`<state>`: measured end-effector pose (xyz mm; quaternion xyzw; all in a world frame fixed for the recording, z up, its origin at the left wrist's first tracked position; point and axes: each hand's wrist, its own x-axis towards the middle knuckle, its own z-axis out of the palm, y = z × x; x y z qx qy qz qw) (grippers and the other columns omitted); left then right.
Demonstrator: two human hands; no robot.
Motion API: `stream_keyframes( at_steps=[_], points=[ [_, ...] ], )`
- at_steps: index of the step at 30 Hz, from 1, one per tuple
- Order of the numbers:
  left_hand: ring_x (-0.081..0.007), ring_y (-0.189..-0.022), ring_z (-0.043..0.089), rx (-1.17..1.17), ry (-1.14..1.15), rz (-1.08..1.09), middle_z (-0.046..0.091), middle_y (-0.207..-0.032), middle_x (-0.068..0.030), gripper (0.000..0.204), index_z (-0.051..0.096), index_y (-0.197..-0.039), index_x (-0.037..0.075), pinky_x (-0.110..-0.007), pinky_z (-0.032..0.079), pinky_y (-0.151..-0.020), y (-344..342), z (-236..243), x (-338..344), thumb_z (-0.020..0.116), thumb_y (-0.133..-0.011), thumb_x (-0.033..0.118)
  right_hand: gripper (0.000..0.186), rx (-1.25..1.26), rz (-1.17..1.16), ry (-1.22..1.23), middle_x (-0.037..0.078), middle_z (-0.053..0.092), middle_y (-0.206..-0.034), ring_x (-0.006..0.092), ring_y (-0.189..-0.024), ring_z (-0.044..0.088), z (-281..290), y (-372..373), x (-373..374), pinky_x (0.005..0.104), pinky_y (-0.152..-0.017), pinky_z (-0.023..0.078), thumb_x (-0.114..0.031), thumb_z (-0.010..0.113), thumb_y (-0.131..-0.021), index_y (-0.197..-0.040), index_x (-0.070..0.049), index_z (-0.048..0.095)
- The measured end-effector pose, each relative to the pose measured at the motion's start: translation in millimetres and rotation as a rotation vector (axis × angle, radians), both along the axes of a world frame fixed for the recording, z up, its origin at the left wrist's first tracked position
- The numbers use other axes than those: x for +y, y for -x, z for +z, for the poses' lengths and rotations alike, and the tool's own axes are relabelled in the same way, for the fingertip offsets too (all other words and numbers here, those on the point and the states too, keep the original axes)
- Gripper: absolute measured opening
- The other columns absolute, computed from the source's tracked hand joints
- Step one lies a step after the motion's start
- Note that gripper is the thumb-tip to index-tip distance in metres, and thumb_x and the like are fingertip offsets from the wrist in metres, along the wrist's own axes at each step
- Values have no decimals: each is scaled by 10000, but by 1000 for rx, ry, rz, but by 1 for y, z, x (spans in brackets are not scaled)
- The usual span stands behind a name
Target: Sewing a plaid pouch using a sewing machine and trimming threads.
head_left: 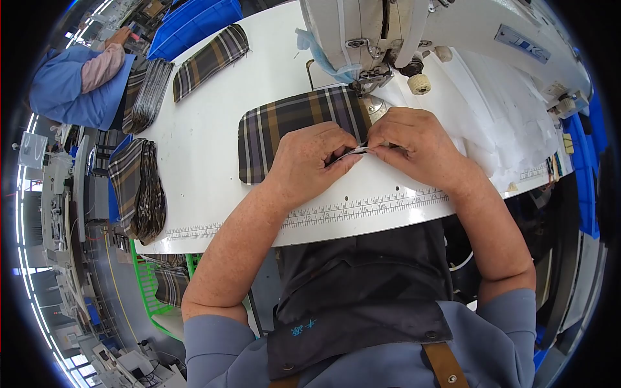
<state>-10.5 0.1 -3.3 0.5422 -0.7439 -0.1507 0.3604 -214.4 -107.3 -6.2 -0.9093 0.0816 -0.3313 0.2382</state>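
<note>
A dark plaid fabric panel [278,129] with rounded corners lies flat on the white sewing table [200,149], its right end beside the needle area of the sewing machine [349,32]. At the panel's near right edge, my left hand [310,158] and my right hand [414,142] meet, thumbs and fingertips pinched together. Between them they grip a small whitish piece [359,150], perhaps a label, partly hidden by the fingers. My left wrist rests over the panel's near edge; my right hand is just in front of the machine's presser foot.
Another plaid panel [210,61] lies at the table's far left. Plaid stacks [136,187] stand along the left edge, near a blue crate [194,26]. White sheets [491,116] cover the right side. A printed ruler runs along the front edge. A co-worker [77,84] works at far left.
</note>
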Motion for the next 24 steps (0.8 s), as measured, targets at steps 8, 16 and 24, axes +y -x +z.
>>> stream_keyframes(
  at_steps=[8, 16, 24],
  points=[
    [-113, -560, 480, -23, 27, 1, 571, -729, -25, 137, 715, -918, 41, -273, 402, -519, 1, -2, 0, 792, -806, 49, 125, -7, 0, 5, 71, 633, -788, 294, -751, 630, -1, 0, 0, 410, -651, 510, -52, 754, -758, -832, -58, 652],
    [-250, -816, 688, -78, 111, -27, 701, -911, -86, 115, 724, -914, 36, -336, 546, -717, -1, -3, -1, 776, -811, 42, 125, 17, -14, 11, 58, 638, -790, 288, -763, 633, -1, 1, 0, 407, -654, 512, -64, 757, -759, -836, -70, 659],
    [-242, -775, 676, -64, 57, -3, 696, -881, -89, 107, 724, -916, 29, -329, 535, -691, -2, -2, -1, 774, -823, 47, 127, 26, -35, -14, 50, 659, -822, 280, -796, 646, 1, -1, 2, 401, -669, 519, -71, 754, -772, -863, -82, 666]
  ],
)
